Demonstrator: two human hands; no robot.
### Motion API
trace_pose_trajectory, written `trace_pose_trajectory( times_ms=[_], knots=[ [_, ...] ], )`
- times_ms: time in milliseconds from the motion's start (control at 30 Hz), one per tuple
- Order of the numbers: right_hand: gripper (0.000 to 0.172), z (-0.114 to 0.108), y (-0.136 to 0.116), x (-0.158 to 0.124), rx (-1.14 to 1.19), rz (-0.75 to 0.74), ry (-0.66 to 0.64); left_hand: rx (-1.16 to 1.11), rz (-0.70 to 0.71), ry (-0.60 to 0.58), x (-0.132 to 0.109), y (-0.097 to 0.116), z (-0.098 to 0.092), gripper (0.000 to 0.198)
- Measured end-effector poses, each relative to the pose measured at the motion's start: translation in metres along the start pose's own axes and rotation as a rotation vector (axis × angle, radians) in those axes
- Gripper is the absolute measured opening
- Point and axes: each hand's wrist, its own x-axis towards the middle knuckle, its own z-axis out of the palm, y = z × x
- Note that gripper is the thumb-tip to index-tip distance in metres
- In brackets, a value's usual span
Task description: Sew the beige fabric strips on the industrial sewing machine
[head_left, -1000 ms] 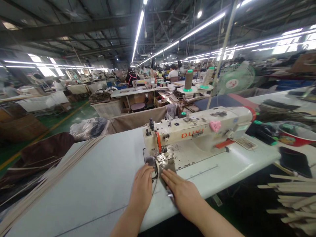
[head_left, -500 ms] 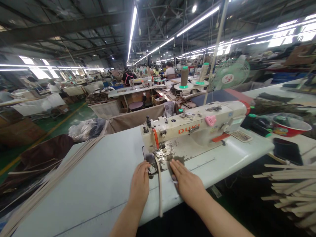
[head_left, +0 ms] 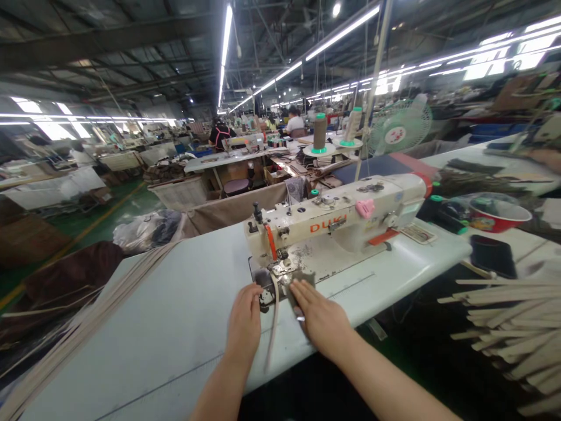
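Observation:
My left hand (head_left: 244, 320) rests on the table at the left end of the sewing machine's bed, its fingers slightly bent and nothing visible in them. Flat on a dark brown piece (head_left: 294, 297) lies my right hand (head_left: 323, 318), its fingers stretched toward the needle. A small shiny bit shows by my right thumb; I cannot make out what it is. Between both hands a narrow beige strip (head_left: 272, 327) runs from under the presser foot toward the table's front edge. The white sewing machine (head_left: 322, 217) has an orange lever guard and a pink clip.
Long beige strips (head_left: 109, 298) lie along the table's left side, and more strips (head_left: 508, 333) hang at the right. Thread cones (head_left: 319, 134), a green fan (head_left: 400, 128), a red bowl (head_left: 499, 213) and a dark phone-like slab (head_left: 493, 256) surround the machine. Other people sit farther back.
My right hand and the brown piece have shifted left, closer to the needle and the strip. The strip's loose end has swung left. The whole view has turned slightly.

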Motion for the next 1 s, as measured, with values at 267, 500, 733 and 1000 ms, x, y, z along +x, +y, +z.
trace_pose_trajectory(
  times_ms=[267, 500, 733, 1000],
  knots=[
    [0.057, 0.006, 0.022, -0.010, -0.153, 0.281, 0.127, -0.014, -0.033, -0.011, 0.000, -0.001, 0.000, 0.029],
    [0.055, 0.014, -0.039, 0.023, 0.046, -0.171, 0.028, -0.039, -0.049, -0.002, 0.003, -0.001, 0.001, 0.031],
    [0.052, 0.006, 0.026, 0.013, -0.126, 0.175, 0.153, -0.056, -0.087, -0.027, 0.001, -0.002, -0.001, 0.029],
    [0.056, 0.007, 0.031, 0.014, -0.208, 0.288, 0.160, -0.066, -0.075, -0.051, 0.002, 0.001, 0.002, 0.030]
  ],
)
